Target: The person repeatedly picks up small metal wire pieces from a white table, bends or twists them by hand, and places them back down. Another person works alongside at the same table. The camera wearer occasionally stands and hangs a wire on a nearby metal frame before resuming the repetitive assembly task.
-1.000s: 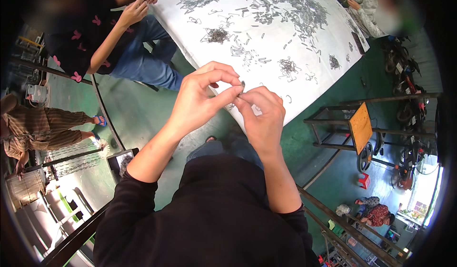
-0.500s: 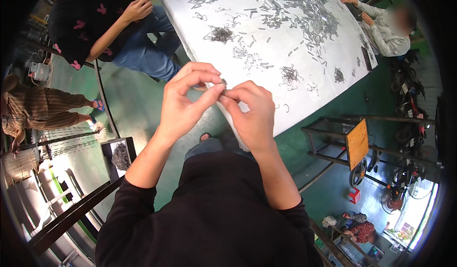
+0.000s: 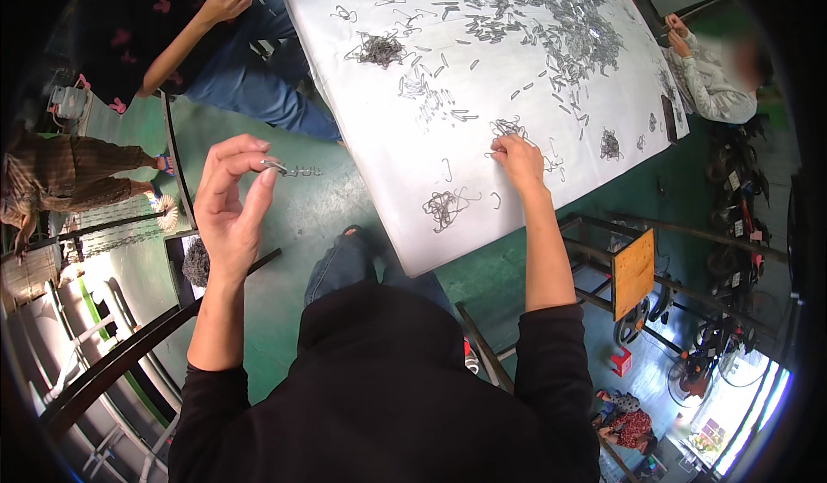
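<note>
Raised left of the white table, my left hand pinches a small bunch of metal wire pieces between thumb and fingertips. Their curled ends stick out to the right over the floor. On the table, my right hand reaches down at the near edge of a small pile of bent wire hooks. Its fingertips are pressed together; what lies between them is too small to make out. A tangled heap of wire hooks lies near the table's close corner, with a loose hook beside it.
Many narrow metal pieces spread over the far table, with further wire heaps around. One person sits at left, another at far right. A wooden-topped metal frame stands at right, a tray at left.
My hands, together half a second ago, have separated. The left has moved left with the metal pieces; the right has gone right, down to the wire pile on the table.
</note>
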Motion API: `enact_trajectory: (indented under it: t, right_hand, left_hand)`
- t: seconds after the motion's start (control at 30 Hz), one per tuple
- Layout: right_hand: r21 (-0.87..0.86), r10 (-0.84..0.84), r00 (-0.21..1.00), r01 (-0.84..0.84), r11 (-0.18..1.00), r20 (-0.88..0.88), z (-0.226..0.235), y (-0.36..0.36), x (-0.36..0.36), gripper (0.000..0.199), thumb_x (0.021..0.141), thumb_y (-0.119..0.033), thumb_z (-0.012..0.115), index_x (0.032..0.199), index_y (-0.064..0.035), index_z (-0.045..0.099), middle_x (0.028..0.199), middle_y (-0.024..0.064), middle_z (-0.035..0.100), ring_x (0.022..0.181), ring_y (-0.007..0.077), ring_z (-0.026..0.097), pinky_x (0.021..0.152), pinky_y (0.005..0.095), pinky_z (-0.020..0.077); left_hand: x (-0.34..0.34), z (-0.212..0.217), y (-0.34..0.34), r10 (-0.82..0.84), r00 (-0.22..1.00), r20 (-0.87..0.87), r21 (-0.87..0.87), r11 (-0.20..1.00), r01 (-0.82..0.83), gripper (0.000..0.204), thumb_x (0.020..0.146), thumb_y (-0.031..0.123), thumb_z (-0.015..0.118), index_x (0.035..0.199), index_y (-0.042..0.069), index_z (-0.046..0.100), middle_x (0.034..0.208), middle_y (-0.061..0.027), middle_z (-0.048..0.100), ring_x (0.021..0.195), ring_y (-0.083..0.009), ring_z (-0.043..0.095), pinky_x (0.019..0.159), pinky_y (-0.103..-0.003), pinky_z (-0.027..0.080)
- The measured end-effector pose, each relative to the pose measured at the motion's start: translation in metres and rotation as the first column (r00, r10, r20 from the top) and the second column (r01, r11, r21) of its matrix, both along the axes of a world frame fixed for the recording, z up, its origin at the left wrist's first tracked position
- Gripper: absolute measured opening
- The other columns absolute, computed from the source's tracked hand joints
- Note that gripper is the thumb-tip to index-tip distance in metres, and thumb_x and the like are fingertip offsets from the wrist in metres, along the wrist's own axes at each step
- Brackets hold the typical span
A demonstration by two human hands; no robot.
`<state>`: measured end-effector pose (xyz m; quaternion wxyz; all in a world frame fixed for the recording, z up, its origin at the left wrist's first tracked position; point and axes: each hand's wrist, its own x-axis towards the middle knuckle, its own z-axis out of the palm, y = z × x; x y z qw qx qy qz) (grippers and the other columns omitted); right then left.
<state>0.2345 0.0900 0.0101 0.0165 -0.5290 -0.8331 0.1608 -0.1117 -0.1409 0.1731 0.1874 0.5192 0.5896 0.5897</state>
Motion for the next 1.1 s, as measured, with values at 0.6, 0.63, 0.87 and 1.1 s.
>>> enact_trajectory:
  t: [0.6, 0.63, 0.87, 1.1]
  right_hand:
    - [-0.551, -0.609, 0.339, 0.259, 0.793, -0.717, 0.028, -0.172, -0.102, 0.021, 0.089, -0.005, 0.061, 0.11, 0.0009, 0.061, 0.085, 0.0051, 0.065, 0.07, 0.0105, 0.06, 0.058, 0.0226, 0.0465]
    - [-0.579, -0.613, 0.268, 0.202, 0.79, -0.743, 0.036, -0.194, -0.116, 0.025, 0.089, -0.005, 0.061, 0.113, 0.0018, 0.061, 0.086, 0.0049, 0.065, 0.071, 0.0109, 0.06, 0.058, 0.0222, 0.0465]
    - [-0.63, -0.633, 0.062, 0.07, 0.774, -0.771, 0.094, -0.285, -0.191, 0.014, 0.093, -0.008, 0.057, 0.104, 0.0006, 0.061, 0.084, 0.0079, 0.065, 0.073, 0.0143, 0.063, 0.065, 0.025, 0.0487]
    - [-0.763, -0.76, -0.106, -0.019, 0.646, -0.641, 0.1, -0.301, -0.196, 0.017, 0.09, -0.005, 0.062, 0.105, 0.0015, 0.059, 0.084, 0.009, 0.065, 0.081, 0.0179, 0.065, 0.07, 0.0274, 0.0508]
  left_hand:
    - [-0.023, -0.081, -0.04, -0.248, 0.967, -0.053, -0.065, 0.967, 0.245, 0.013, 0.078, 0.0, 0.071, 0.09, 0.004, 0.067, 0.102, -0.0085, 0.063, 0.093, -0.0216, 0.062, 0.08, -0.032, 0.05]
    - [-0.023, -0.083, -0.042, -0.271, 0.961, -0.056, -0.061, 0.962, 0.268, 0.014, 0.078, 0.0, 0.071, 0.091, 0.004, 0.067, 0.1, -0.0082, 0.064, 0.093, -0.0231, 0.062, 0.08, -0.032, 0.049]
    - [-0.028, -0.087, -0.048, -0.421, 0.905, -0.061, -0.052, 0.907, 0.418, 0.016, 0.076, -0.001, 0.071, 0.091, 0.004, 0.067, 0.1, -0.0084, 0.064, 0.092, -0.024, 0.062, 0.08, -0.032, 0.049]
    - [-0.024, -0.087, -0.051, -0.512, 0.857, -0.059, -0.038, 0.859, 0.511, 0.018, 0.075, -0.001, 0.072, 0.091, 0.004, 0.067, 0.098, -0.0089, 0.064, 0.091, -0.0245, 0.061, 0.079, -0.032, 0.049]
